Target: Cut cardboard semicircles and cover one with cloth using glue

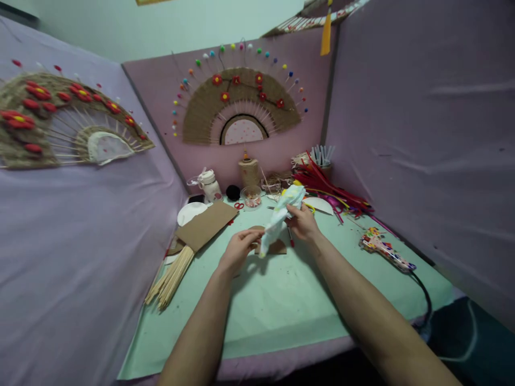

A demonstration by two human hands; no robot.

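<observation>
A light blue patterned cloth (277, 219) hangs between my two hands, above the middle of the table. My left hand (240, 247) pinches its lower left edge. Higher up, my right hand (302, 221) grips the cloth's right side, with the fingers partly hidden behind it. Beneath the cloth, a small piece of brown cardboard (277, 247) lies on the table, partly covered from view. A red-tipped pen (291, 237) rests just beside it, below my right hand.
Left on the green tabletop (281, 311) are a cardboard sheet (207, 225) and wooden sticks (173, 276). A decorated glue gun (386, 252) with a black cord lies right. Behind stand a white bottle (210, 186), twine (249, 172) and red pipe cleaners (330, 185).
</observation>
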